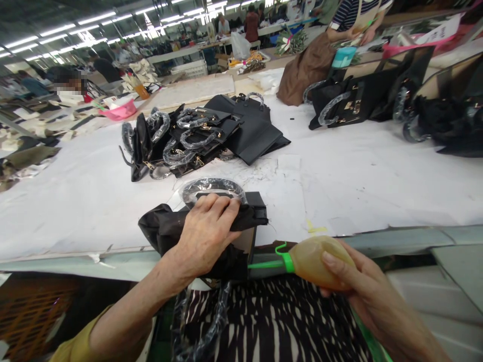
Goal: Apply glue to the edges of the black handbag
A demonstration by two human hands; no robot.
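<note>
A black handbag [226, 256] lies at the table's near edge, its dark lining [158, 221] pulled out over the top. My left hand [207, 231] is closed on the folded lining and the bag's edge. Behind those fingers stands a handle [215, 187] wrapped in clear plastic; another wrapped handle [219, 317] hangs down toward my lap. My right hand [350, 276] grips a soft squeeze bottle [320, 261] of amber liquid, probably glue. The bottle's green nozzle [266, 264] points left, its tip at the bag's right edge. Whether it touches I cannot tell.
Several black bags [196, 136] are piled on the white-covered table [339, 186]. More bags [347, 100] stand at the right. A pink basin [121, 109] sits at the far left. Across the table, a person in a striped top [354, 15] works. An orange crate [33, 317] is below left.
</note>
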